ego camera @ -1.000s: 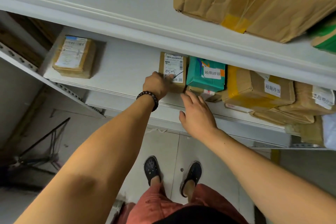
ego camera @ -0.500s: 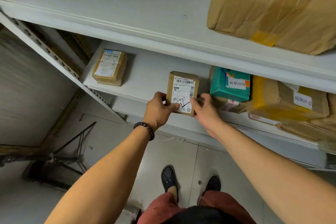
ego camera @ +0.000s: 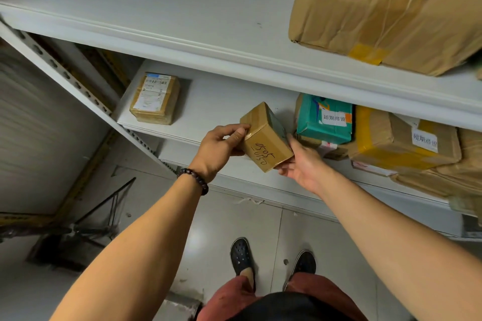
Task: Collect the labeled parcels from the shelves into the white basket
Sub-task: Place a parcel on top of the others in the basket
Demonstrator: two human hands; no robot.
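A small brown cardboard parcel [ego camera: 264,138] with handwritten numbers on its facing side is held in the air in front of the lower shelf [ego camera: 219,109]. My left hand [ego camera: 217,148] grips its left edge with thumb and fingers. My right hand [ego camera: 300,161] cups its right and lower side. A labeled brown parcel [ego camera: 155,98] lies at the left end of that shelf. A teal parcel [ego camera: 324,118] with a white label sits to the right on another box. The white basket is not in view.
Yellow-taped brown parcels [ego camera: 401,142] are piled at the right of the lower shelf. A large cardboard box [ego camera: 386,8] sits on the upper shelf. A perforated shelf post [ego camera: 65,78] slants at the left. A dark metal stand [ego camera: 86,227] stands on the tiled floor, lower left.
The small parcel has left the shelf and been turned over in both hands; its printed label no longer faces me, and a side with handwriting does.
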